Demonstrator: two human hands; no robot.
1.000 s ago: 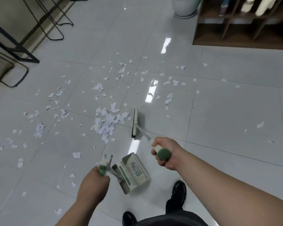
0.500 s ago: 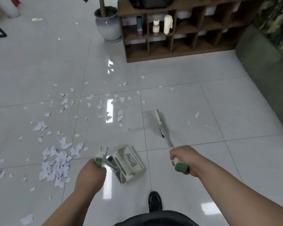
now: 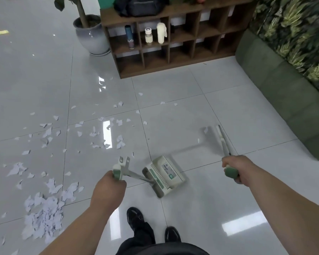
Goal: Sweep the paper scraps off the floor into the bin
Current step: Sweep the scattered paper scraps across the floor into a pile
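Your left hand (image 3: 109,188) gripped the ribbed plastic dustpan (image 3: 163,176) by its handle, your right hand (image 3: 236,167) the slim broom (image 3: 222,139); jagged paper scraps (image 3: 42,218) lay heaped left of the dustpan.

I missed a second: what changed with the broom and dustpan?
The right hand swung the broom from beside the scrap pile out to the right of the dustpan. The left hand still grips the dustpan handle; the pile stays put.

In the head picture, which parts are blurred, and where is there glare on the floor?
Head view: the broom in the right hand is smeared by motion; the leafy wall at the right edge is blurred too; the dustpan looks sharp; bright glare strips lie on the glossy floor.
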